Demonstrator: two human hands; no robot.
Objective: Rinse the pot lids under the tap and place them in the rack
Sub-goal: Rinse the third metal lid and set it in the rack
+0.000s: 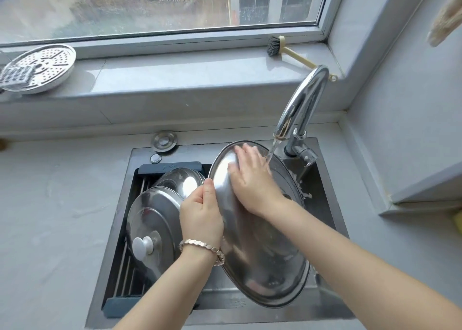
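Held lid: large steel lid (262,254), tilted on edge over the right half of the sink (332,204), its top rim just below the spout.
Left hand: left hand (200,214) clamped on the lid's rim at 9 o'clock, thumb curled over the edge; a bracelet (202,247) on the wrist.
Right hand: right hand (252,179) lies flat on the lid's upper face toward 12 o'clock, fingers straight and close together, slightly blurred.
Tap: tap (305,99) arches in from 1 o'clock; water (273,149) runs onto the lid beside the right fingers.
Rack: rack (125,262) spans the sink's left half at 9 o'clock.
Racked lids: 2 there, a knobbed lid (152,219) with a white knob in front, a second lid (182,179) behind it toward 12 o'clock, overlapping.
Window ledge: brush (275,45) at 1 o'clock; steamer plate (45,67) with a grater (17,75) leaning on it at 10 o'clock.
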